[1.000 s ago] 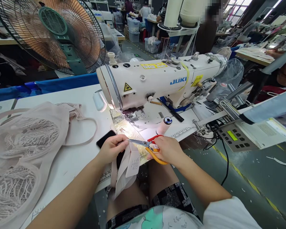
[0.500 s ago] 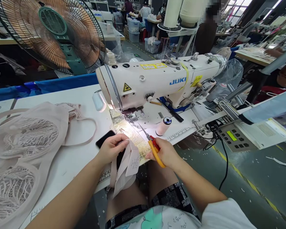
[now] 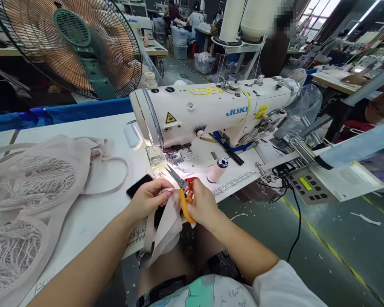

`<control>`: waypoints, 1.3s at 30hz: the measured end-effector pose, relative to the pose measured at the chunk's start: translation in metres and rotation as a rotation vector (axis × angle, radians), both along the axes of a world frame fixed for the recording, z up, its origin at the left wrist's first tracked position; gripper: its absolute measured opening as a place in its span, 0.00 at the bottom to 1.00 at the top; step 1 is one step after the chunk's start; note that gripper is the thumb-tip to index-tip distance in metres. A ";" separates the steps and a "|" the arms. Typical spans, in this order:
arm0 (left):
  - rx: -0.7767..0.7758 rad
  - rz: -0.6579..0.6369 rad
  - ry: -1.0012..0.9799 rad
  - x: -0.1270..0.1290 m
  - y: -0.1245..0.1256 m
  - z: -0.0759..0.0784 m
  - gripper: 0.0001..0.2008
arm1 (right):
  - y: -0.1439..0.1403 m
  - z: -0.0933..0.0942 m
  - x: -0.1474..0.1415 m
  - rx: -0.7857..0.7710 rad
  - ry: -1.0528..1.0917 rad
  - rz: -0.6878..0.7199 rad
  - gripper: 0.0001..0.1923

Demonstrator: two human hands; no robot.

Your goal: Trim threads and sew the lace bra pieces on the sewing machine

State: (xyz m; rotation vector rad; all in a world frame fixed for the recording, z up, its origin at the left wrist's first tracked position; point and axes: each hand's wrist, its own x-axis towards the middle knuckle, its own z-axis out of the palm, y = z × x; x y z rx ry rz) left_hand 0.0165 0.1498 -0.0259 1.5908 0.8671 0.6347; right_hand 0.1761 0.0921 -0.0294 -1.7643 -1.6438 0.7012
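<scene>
At table edge, left fingers (image 3: 166,192) pinch pale fabric (image 3: 166,226); right fingers (image 3: 194,187) clench scissors (image 3: 183,192).

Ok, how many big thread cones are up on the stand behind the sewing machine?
2. Both stand side by side on the stand behind the sewing machine: the left cone and the right cone. Their tops are cut off by the frame; more may be hidden.
</scene>
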 end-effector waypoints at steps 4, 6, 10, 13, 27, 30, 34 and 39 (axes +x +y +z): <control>0.217 0.055 0.019 0.001 0.000 -0.005 0.05 | -0.002 0.000 0.008 0.126 -0.017 0.016 0.09; 0.324 0.088 0.029 0.001 -0.001 -0.008 0.05 | -0.003 -0.002 0.007 0.154 -0.049 0.021 0.10; 0.446 0.125 0.025 0.001 -0.002 -0.010 0.06 | -0.003 -0.010 0.004 0.049 0.011 0.020 0.11; 0.454 0.153 0.024 0.002 -0.002 -0.008 0.05 | -0.002 -0.017 0.004 0.006 0.150 0.003 0.11; 0.343 0.196 0.075 0.002 -0.003 -0.010 0.07 | -0.007 -0.029 0.012 0.250 0.256 -0.076 0.12; 0.271 0.220 0.101 0.003 -0.004 -0.010 0.09 | -0.007 -0.031 0.013 0.304 0.245 -0.065 0.13; 0.260 0.226 0.091 0.002 -0.005 -0.011 0.09 | -0.007 -0.028 0.013 0.242 0.288 -0.072 0.11; 0.318 0.217 0.085 0.003 -0.005 -0.009 0.08 | -0.007 -0.025 0.012 0.211 0.305 -0.085 0.09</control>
